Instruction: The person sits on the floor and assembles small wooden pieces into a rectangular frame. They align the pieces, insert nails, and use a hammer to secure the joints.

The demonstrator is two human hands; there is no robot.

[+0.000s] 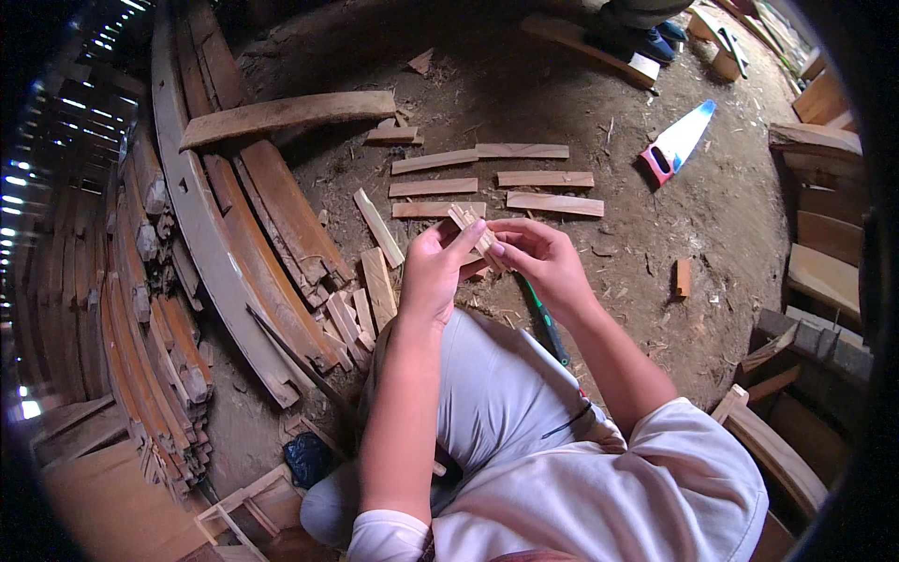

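Observation:
Both my hands meet above my knees around a small bundle of thin wood pieces (476,230). My left hand (438,272) grips it from the left, thumb laid along its face. From the right, my right hand (543,262) pinches its lower end between thumb and fingers. How many pieces are in the bundle I cannot make out. Just beyond my hands several short wooden slats lie in rows on the dirt floor; the nearest slat (421,211) is partly covered by my left hand. A green-and-black handled tool (545,323) lies beside my right leg, its far end hidden under my right hand.
A handsaw (678,142) with a red-and-blue handle rests on the ground at the far right. Long planks (281,206) are stacked at left, one board (290,117) across them. Wood blocks (824,281) line the right side. Another person's shoe (646,43) shows at the top.

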